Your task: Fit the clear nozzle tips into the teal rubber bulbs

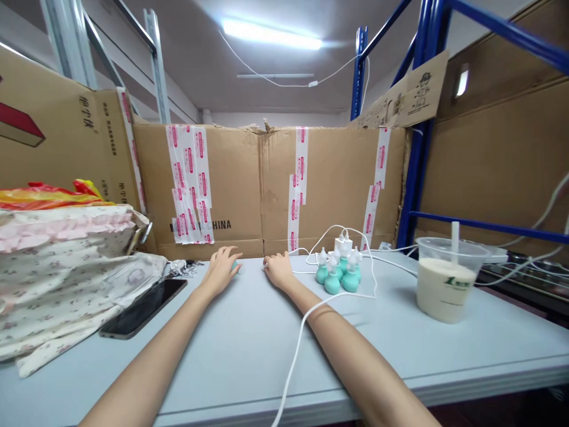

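Note:
Near the back of the grey table, my left hand (220, 271) curls around a small teal squeeze bulb (236, 266), mostly hidden behind the fingers. My right hand (278, 270) rests on the table a short way to its right, fingers bent and pressed together; whatever they may hold is hidden. Right of that hand stands a cluster of several teal squeeze bulbs (332, 283) with clear pointed tips, upright and close together. A white charging cable (306, 319) passes over my right forearm.
A white plug adapter (343, 244) with cables sits behind the bulbs. At right stands a drink cup (446, 290) with a straw. A phone (144, 308) and floral cloth (71, 279) lie at left. A taped cardboard wall (235, 184) closes the back; blue shelf posts (415, 172) rise at right.

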A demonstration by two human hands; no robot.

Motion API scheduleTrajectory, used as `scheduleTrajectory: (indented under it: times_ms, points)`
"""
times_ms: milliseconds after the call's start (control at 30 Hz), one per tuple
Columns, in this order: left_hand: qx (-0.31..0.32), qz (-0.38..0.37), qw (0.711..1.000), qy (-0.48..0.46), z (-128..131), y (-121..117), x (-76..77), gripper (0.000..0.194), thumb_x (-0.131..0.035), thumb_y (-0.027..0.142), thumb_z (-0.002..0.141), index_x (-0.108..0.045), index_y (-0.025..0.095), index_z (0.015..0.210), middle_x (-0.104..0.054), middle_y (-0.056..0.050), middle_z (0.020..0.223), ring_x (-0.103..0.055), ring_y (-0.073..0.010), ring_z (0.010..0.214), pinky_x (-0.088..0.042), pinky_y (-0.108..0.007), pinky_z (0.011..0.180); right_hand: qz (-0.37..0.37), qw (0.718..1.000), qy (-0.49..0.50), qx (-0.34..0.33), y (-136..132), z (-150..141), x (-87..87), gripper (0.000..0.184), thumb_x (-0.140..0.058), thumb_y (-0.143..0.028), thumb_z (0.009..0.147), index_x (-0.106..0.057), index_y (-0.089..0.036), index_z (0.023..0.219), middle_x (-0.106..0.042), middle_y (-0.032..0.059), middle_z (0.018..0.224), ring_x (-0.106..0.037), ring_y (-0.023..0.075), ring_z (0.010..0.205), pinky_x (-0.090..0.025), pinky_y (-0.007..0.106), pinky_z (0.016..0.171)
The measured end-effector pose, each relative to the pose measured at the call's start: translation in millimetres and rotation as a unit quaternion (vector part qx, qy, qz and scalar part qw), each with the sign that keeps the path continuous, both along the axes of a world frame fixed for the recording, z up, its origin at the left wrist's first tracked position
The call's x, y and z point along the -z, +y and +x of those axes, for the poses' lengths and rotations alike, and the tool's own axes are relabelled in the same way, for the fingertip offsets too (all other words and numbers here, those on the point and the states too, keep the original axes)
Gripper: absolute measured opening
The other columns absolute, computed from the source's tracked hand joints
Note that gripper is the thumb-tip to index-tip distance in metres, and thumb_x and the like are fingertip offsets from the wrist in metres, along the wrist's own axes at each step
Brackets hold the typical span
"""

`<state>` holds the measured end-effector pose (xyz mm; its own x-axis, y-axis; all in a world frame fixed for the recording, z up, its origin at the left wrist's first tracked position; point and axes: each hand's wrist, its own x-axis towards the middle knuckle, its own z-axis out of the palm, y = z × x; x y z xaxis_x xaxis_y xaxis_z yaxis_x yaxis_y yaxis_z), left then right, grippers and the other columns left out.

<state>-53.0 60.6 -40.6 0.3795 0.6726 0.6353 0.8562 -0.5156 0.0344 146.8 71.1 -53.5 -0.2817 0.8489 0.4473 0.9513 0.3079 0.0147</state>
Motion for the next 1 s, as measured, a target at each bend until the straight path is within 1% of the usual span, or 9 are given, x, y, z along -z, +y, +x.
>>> scheduleTrajectory:
  times_ms: [200,300,367,433,533,667,833,933,1000]
  points:
    - [0.024,0.013,0.997,0.076,10.3,-1.2,10.3,0.033,-0.048,0.033,0.08,-0.061,0.02,0.108,-0.048,-0.012,0.129,-0.036,-0.0284,0.121,-0.019,-0.05,0.103,-0.003,1.0,0.009,0.015,0.9,0.9,6.5,0.023,-0.045,-0.028,0.085,-0.059,-0.02,0.101,-0.063,0.0105,0.102,-0.051,0.0234,0.1,-0.027,0.039,0.086]
    - [0.027,0.004,0.995,0.099,7.5,1.7,14.8,0.033,-0.05,0.029,0.078,-0.059,0.021,0.109,-0.052,-0.012,0.125,-0.038,-0.0283,0.12,-0.013,-0.052,0.105,0.023,1.0,0.001,-0.011,-0.4,-0.8,7.9,0.025,-0.045,-0.027,0.084,-0.057,-0.02,0.106,-0.056,0.0121,0.113,-0.046,0.0242,0.106,-0.027,0.041,0.09]
    - [0.03,-0.005,0.994,0.105,5.4,2.7,15.2,0.033,-0.049,0.026,0.078,-0.058,0.021,0.109,-0.056,-0.011,0.117,-0.043,-0.027,0.115,-0.011,-0.052,0.106,0.056,0.997,-0.016,-0.048,-1.0,-2.8,7.5,0.027,-0.043,-0.024,0.085,-0.056,-0.02,0.109,-0.05,0.0121,0.121,-0.042,0.0237,0.11,-0.023,0.044,0.095]
    - [0.041,-0.008,0.993,0.109,5.0,2.6,13.7,0.031,-0.047,0.022,0.079,-0.059,0.022,0.108,-0.059,-0.009,0.109,-0.046,-0.0248,0.109,-0.008,-0.052,0.106,0.083,0.992,-0.036,-0.086,-0.7,-6.9,6.8,0.028,-0.04,-0.022,0.087,-0.057,-0.02,0.109,-0.048,0.0111,0.123,-0.038,0.023,0.114,-0.016,0.048,0.101]
    - [0.063,-0.006,0.994,0.092,6.7,1.5,9.9,0.035,-0.047,0.016,0.078,-0.056,0.024,0.11,-0.061,-0.005,0.102,-0.049,-0.022,0.102,-0.006,-0.051,0.107,0.081,0.99,-0.039,-0.111,0.8,-18.6,7.2,0.027,-0.039,-0.025,0.088,-0.061,-0.021,0.104,-0.049,0.0098,0.122,-0.036,0.023,0.116,-0.005,0.053,0.104]
    - [0.066,-0.011,0.997,0.046,8.3,0.0,5.6,0.045,-0.053,0.016,0.075,-0.05,0.029,0.118,-0.064,-0.001,0.095,-0.052,-0.0205,0.094,-0.013,-0.049,0.105,0.036,0.994,-0.003,-0.099,2.7,-38.9,11.4,0.026,-0.043,-0.031,0.086,-0.065,-0.023,0.098,-0.053,0.0095,0.12,-0.038,0.0245,0.115,-0.003,0.059,0.103]
    - [0.082,-0.053,0.995,0.015,9.6,-1.7,0.2,0.054,-0.056,0.017,0.073,-0.043,0.028,0.124,-0.066,0.002,0.085,-0.059,-0.0177,0.088,-0.017,-0.046,0.105,0.027,0.994,0.013,-0.108,1.3,-48.4,14.6,0.025,-0.042,-0.02,0.087,-0.066,-0.022,0.093,-0.063,0.0074,0.107,-0.045,0.023,0.108,-0.003,0.058,0.104]
    - [0.105,-0.095,0.989,-0.05,9.8,-4.3,-9.3,0.058,-0.059,0.021,0.071,-0.041,0.028,0.126,-0.066,0.002,0.085,-0.062,-0.0157,0.076,-0.031,-0.042,0.099,0.019,0.994,0.008,-0.103,-0.5,-47.4,13.1,0.027,-0.04,-0.017,0.087,-0.067,-0.021,0.089,-0.067,0.007,0.094,-0.05,0.0215,0.1,-0.006,0.054,0.104]
    - [0.112,-0.125,0.976,-0.136,7.3,-6.7,-18.8,0.062,-0.063,0.026,0.069,-0.04,0.027,0.127,-0.067,0.0,0.085,-0.064,-0.0164,0.072,-0.043,-0.038,0.086,0.012,0.994,0.008,-0.107,-1.2,-47.0,11.9,0.027,-0.041,-0.016,0.087,-0.068,-0.021,0.086,-0.068,0.0065,0.09,-0.051,0.0205,0.097,-0.008,0.051,0.103]
